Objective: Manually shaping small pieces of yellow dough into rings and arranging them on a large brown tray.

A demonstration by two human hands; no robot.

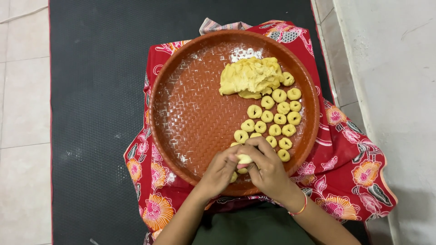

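Low in the frame, at the near rim of the tray (168, 90), a small piece of dough (245, 159) is pinched between the fingertips of both hands, which meet there; the left hand (221, 171) is closed around it from the left side of the frame, the right hand (268, 169) from the right, so each grip is shut on the same pale yellow piece. Right of centre, about eighteen finished dough rings (274, 115) are laid out in loose rows, each small, round and holed or dimpled at the middle, none stacked. Above them, a lump of unshaped dough (250, 76) is seen, soft, ragged-edged and matte yellow; it is judged to be enough for many more rings, so the work appears well under halfway. The tray is round, reddish-brown, with a woven-pattern surface dusted white with flour, its left half bare. Beneath it a red floral cloth (349, 172) is spread over a black textured mat (91, 113), with pale floor tiles at the left edge of the frame. A thin bracelet (300, 208) is worn on the right wrist.
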